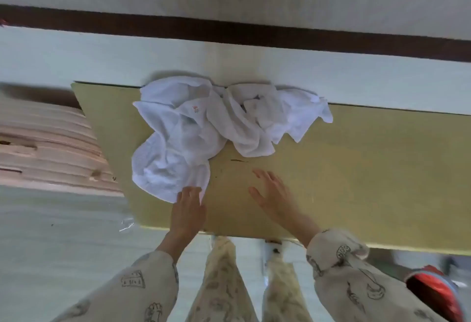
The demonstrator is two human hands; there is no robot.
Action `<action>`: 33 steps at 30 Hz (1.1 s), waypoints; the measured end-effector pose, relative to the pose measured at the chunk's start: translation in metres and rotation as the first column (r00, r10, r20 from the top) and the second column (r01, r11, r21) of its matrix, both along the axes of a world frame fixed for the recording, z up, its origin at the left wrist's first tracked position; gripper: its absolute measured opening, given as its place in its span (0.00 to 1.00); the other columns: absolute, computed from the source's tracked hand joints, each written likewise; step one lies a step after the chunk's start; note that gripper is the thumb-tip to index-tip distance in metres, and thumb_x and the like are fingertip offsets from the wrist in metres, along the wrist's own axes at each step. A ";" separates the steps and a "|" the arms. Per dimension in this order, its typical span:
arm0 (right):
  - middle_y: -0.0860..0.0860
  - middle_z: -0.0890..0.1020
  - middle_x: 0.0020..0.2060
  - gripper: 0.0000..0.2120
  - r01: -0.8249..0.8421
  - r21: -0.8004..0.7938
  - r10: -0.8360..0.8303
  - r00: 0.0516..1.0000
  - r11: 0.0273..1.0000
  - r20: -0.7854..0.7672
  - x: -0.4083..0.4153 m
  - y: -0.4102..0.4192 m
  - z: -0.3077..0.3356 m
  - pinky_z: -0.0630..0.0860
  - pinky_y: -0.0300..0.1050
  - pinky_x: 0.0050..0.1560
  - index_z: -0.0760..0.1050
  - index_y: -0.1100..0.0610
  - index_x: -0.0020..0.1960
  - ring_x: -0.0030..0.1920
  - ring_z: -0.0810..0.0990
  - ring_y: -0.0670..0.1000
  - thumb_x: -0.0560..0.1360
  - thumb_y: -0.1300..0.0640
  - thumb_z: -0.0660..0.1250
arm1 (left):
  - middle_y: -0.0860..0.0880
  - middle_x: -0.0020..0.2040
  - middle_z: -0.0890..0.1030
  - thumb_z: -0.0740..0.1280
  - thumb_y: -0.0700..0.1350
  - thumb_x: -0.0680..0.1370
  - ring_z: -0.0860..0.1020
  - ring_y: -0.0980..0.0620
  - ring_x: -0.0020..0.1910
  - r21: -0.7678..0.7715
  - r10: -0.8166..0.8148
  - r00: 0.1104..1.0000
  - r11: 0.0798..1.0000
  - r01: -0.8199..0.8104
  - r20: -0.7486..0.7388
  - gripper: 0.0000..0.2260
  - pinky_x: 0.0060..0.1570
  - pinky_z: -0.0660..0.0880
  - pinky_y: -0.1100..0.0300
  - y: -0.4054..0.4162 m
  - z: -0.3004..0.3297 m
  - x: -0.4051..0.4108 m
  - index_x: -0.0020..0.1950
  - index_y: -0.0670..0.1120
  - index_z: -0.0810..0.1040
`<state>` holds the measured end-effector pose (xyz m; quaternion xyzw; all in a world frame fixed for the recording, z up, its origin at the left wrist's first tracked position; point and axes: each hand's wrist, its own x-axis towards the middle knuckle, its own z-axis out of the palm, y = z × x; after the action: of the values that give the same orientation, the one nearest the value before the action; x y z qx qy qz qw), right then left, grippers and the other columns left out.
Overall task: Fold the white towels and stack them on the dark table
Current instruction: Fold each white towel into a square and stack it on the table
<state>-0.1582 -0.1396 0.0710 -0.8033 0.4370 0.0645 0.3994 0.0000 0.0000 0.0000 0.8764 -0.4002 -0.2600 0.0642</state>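
A crumpled heap of white towels (204, 122) lies on the olive-yellow tabletop (356, 181), against its far edge by the wall. One towel carries a small red mark. My left hand (188, 209) grips the nearest corner of the front towel, fingers curled over the cloth. My right hand (272, 194) hovers over the bare tabletop just right of that corner, fingers spread and straight, holding nothing. No folded towel is in view.
A pale wall with a dark brown band (254, 33) runs behind the table. To the left stands a pinkish slatted wooden surface (46, 148). A red object (433, 293) sits low at the right edge. My patterned trouser legs show below the table's near edge.
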 end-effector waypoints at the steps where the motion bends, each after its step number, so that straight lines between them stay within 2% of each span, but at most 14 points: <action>1: 0.51 0.71 0.66 0.23 0.022 0.005 -0.022 1.000 1.000 -0.002 0.007 0.000 -0.004 0.65 0.43 0.61 0.62 0.53 0.71 0.65 0.69 0.51 0.78 0.50 0.60 | 0.39 0.51 0.75 0.69 0.34 0.69 0.74 0.37 0.47 -0.022 -0.068 0.997 0.997 0.069 0.033 0.14 0.39 0.73 0.49 -0.003 -0.007 0.009 0.54 0.37 0.76; 4: 0.51 0.71 0.65 0.22 0.081 -0.002 -0.081 0.997 0.997 -0.013 0.023 0.004 -0.006 0.66 0.43 0.61 0.63 0.52 0.71 0.65 0.69 0.51 0.78 0.51 0.60 | 0.39 0.37 0.74 0.71 0.31 0.64 0.74 0.40 0.33 0.070 -0.209 0.977 0.976 0.206 0.038 0.07 0.27 0.69 0.54 -0.009 -0.003 0.025 0.38 0.36 0.75; 6: 0.50 0.71 0.65 0.22 0.089 0.001 -0.089 0.996 0.996 -0.026 0.030 0.006 -0.005 0.66 0.44 0.62 0.62 0.52 0.71 0.65 0.69 0.51 0.78 0.51 0.60 | 0.42 0.35 0.74 0.71 0.34 0.66 0.74 0.43 0.32 0.087 -0.278 0.959 0.958 0.273 0.057 0.06 0.28 0.67 0.57 -0.015 0.000 0.031 0.36 0.38 0.74; 7: 0.50 0.71 0.65 0.22 0.082 0.001 -0.082 0.996 0.997 -0.029 0.032 0.006 -0.003 0.66 0.44 0.62 0.62 0.52 0.71 0.65 0.69 0.51 0.78 0.51 0.59 | 0.44 0.38 0.73 0.68 0.37 0.70 0.74 0.45 0.36 0.060 -0.280 0.957 0.959 0.276 0.078 0.03 0.33 0.68 0.56 -0.019 0.002 0.033 0.39 0.39 0.75; 9: 0.50 0.71 0.66 0.22 0.061 0.002 -0.061 0.998 0.998 -0.013 0.036 0.003 0.001 0.66 0.44 0.64 0.62 0.51 0.71 0.66 0.68 0.51 0.78 0.52 0.60 | 0.47 0.42 0.73 0.62 0.41 0.76 0.74 0.47 0.41 0.035 -0.247 0.968 0.968 0.248 -0.039 0.04 0.41 0.69 0.58 -0.028 0.017 0.037 0.45 0.41 0.75; 12: 0.49 0.70 0.67 0.21 0.043 0.072 -0.047 0.997 0.997 0.061 0.038 -0.004 0.016 0.63 0.42 0.66 0.64 0.52 0.71 0.68 0.66 0.50 0.78 0.55 0.60 | 0.52 0.35 0.76 0.65 0.41 0.75 0.75 0.55 0.34 -0.162 -0.190 0.921 0.977 0.141 -0.341 0.06 0.37 0.71 0.66 -0.049 0.062 0.048 0.39 0.47 0.71; 14: 0.48 0.68 0.69 0.23 0.050 0.110 -0.065 0.989 0.993 0.134 0.038 -0.015 0.032 0.60 0.40 0.66 0.62 0.52 0.72 0.69 0.64 0.49 0.78 0.59 0.60 | 0.54 0.35 0.78 0.67 0.40 0.74 0.76 0.60 0.35 -0.228 -0.230 0.868 0.964 0.140 -0.440 0.08 0.39 0.72 0.71 -0.071 0.102 0.061 0.38 0.49 0.70; 17: 0.45 0.63 0.72 0.29 0.021 0.062 -0.037 0.961 0.998 0.274 0.031 -0.032 0.060 0.58 0.46 0.71 0.57 0.47 0.74 0.72 0.60 0.48 0.77 0.62 0.61 | 0.53 0.39 0.80 0.67 0.40 0.75 0.79 0.57 0.42 -0.282 -0.382 0.766 0.921 0.269 -0.518 0.06 0.47 0.74 0.64 -0.108 0.166 0.068 0.40 0.50 0.74; 19: 0.47 0.62 0.73 0.30 -0.017 -0.015 0.021 0.936 1.000 0.351 0.023 -0.043 0.081 0.58 0.50 0.72 0.57 0.45 0.73 0.73 0.58 0.49 0.76 0.61 0.63 | 0.54 0.40 0.79 0.65 0.41 0.76 0.77 0.59 0.41 -0.323 -0.487 0.711 0.872 0.366 -0.507 0.06 0.45 0.73 0.64 -0.129 0.203 0.060 0.42 0.52 0.74; 22: 0.47 0.64 0.72 0.24 0.016 -0.034 -0.004 0.938 0.999 0.346 0.004 -0.058 0.115 0.60 0.46 0.70 0.65 0.49 0.69 0.71 0.60 0.48 0.76 0.58 0.66 | 0.50 0.40 0.77 0.59 0.41 0.79 0.72 0.57 0.38 -0.391 -0.610 0.646 0.791 0.470 -0.458 0.09 0.40 0.69 0.61 -0.157 0.247 0.033 0.43 0.53 0.73; 24: 0.49 0.73 0.65 0.16 0.078 -0.044 -0.056 0.927 0.996 0.370 -0.021 -0.066 0.133 0.65 0.44 0.66 0.73 0.55 0.62 0.65 0.67 0.47 0.75 0.57 0.67 | 0.55 0.39 0.74 0.56 0.40 0.81 0.70 0.59 0.36 -0.443 -0.668 0.599 0.743 0.501 -0.442 0.11 0.39 0.68 0.64 -0.176 0.269 0.005 0.44 0.53 0.73; 26: 0.50 0.79 0.56 0.10 0.156 -0.068 -0.120 0.918 0.985 0.377 -0.056 -0.072 0.151 0.69 0.43 0.59 0.77 0.58 0.53 0.57 0.73 0.49 0.74 0.56 0.68 | 0.55 0.39 0.73 0.54 0.40 0.81 0.69 0.62 0.35 -0.472 -0.711 0.562 0.702 0.534 -0.422 0.12 0.37 0.68 0.68 -0.196 0.286 -0.027 0.46 0.53 0.73; 30: 0.47 0.76 0.45 0.09 0.345 -0.164 -0.298 0.920 0.924 0.253 -0.153 -0.087 0.175 0.63 0.38 0.46 0.75 0.58 0.48 0.48 0.72 0.49 0.74 0.52 0.68 | 0.49 0.42 0.72 0.63 0.49 0.78 0.70 0.58 0.38 -0.498 -0.832 0.418 0.553 0.668 -0.364 0.04 0.40 0.68 0.66 -0.237 0.309 -0.099 0.50 0.60 0.72; 33: 0.46 0.77 0.46 0.08 0.395 -0.288 -0.361 0.918 0.872 0.164 -0.220 -0.101 0.175 0.65 0.43 0.55 0.74 0.54 0.44 0.55 0.70 0.49 0.74 0.50 0.68 | 0.56 0.51 0.75 0.64 0.50 0.75 0.75 0.56 0.49 -0.499 -0.850 0.395 0.525 0.689 -0.349 0.06 0.48 0.71 0.61 -0.266 0.310 -0.145 0.49 0.61 0.71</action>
<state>-0.3784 -0.2406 0.2461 -0.7578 0.5686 -0.1281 0.2932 -0.1449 -0.2665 0.3103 0.4503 -0.7564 -0.4433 0.1689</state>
